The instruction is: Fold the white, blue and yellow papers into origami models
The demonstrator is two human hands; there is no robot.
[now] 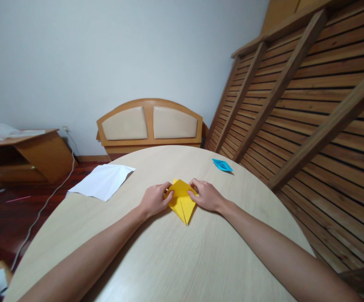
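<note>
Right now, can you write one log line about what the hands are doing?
left hand: pinching yellow folded paper | right hand: pinching same paper | paper on round table | nearby: blue folded paper, white sheet

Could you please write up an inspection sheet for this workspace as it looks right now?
Surface: round pale wooden table.
Job's things: yellow folded paper, pointed end toward the person.
Clutter: white paper sheet overhanging the left edge; small blue folded paper at far right.
Grippers: left hand and right hand both pinch the yellow paper's upper corners.
Cables: white cable across the floor, left.
Surroundings: padded headboard, slatted wooden frame, side cabinet.
</note>
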